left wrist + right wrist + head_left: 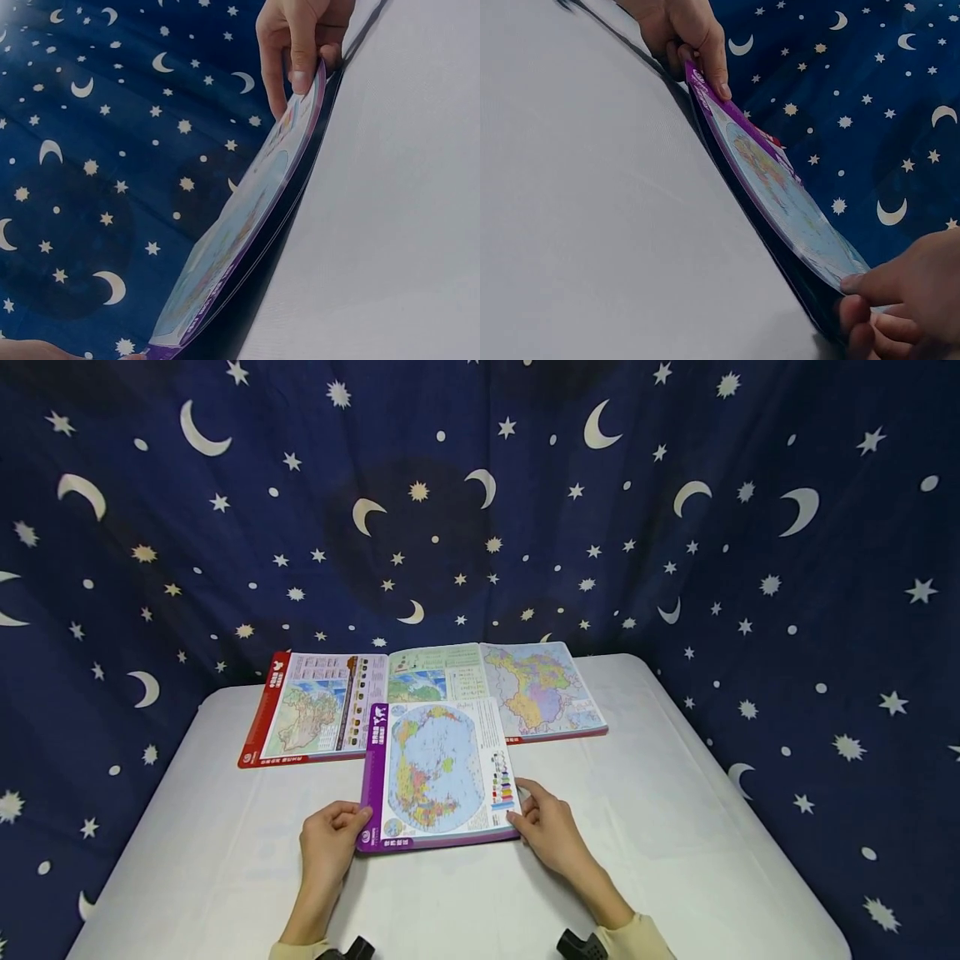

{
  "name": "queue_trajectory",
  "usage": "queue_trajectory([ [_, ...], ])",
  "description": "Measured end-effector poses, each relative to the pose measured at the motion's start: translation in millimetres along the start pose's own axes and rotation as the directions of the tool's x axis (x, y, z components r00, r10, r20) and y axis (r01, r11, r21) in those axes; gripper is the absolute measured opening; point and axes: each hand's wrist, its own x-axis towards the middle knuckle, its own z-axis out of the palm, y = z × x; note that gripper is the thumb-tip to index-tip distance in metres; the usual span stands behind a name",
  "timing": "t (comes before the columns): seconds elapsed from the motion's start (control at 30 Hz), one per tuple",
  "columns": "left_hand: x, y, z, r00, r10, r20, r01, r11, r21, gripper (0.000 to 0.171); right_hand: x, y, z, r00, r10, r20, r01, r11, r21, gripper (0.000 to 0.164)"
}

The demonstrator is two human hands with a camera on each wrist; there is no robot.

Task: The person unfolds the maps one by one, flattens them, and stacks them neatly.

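A world map sheet with a purple border (435, 772) is held a little above the white table by both hands. Its near left corner is pinched by my left hand (328, 843), thumb on top. On the near right edge my right hand (553, 831) grips it, thumb on the printed face and fingers curled beneath. From the right wrist view, the world map (780, 195) bows slightly, with a dark gap or shadow under its near edge. Behind it lies a red-bordered map (311, 710), and to its right another map (536, 689) with a multicoloured country map; the purple-bordered sheet covers part of both.
A white cloth covers the table (675, 843). At the back, between the two maps, is a green printed panel (435, 672). A dark blue curtain (480, 602) with moons and stars hangs behind the table and along both sides.
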Motion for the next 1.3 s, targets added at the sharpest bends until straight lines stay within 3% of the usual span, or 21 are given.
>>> queue_trajectory([
  [0.73, 22.0, 4.3, 10.6, 0.999, 0.032, -0.024, -0.031, 0.999, 0.025, 0.016, 17, 9, 5, 0.997, 0.025, -0.077, -0.023, 0.999, 0.031, 0.05],
  [1.1, 36.4, 5.2, 16.8, 0.997, 0.034, -0.069, -0.034, 0.999, 0.012, 0.016, 31, 19, 13, 0.983, -0.064, -0.172, 0.075, 0.996, 0.056, 0.043],
  [1.3, 42.8, 7.9, 20.4, 0.996, 0.034, -0.081, -0.035, 0.999, 0.001, 0.015, 39, 23, 19, 0.964, -0.118, -0.239, 0.135, 0.989, 0.055, 0.042],
])
